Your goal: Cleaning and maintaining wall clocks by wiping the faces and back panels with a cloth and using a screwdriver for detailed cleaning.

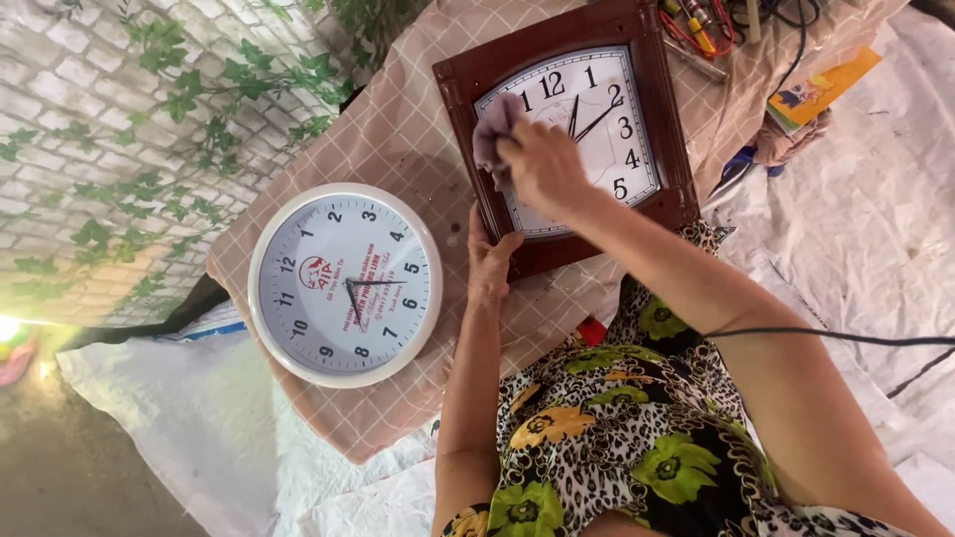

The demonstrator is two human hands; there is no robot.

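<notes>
A square wall clock (637, 89) with a dark red-brown frame and a white face lies on the checked tablecloth (398, 129). My right hand (542, 164) presses a small greyish-purple cloth (492, 129) against the left part of its face. My left hand (490, 264) grips the frame's lower left corner. To the left lies a round white wall clock (345, 285), untouched by either hand.
Red and yellow tools and wires (696, 25) lie beyond the square clock, with a yellow booklet (821, 89) at the table's far right. White plastic sheeting (865, 229) covers the floor. A brick-pattern wall with ivy (119, 149) stands at the left. A black cable (846, 338) crosses my right arm.
</notes>
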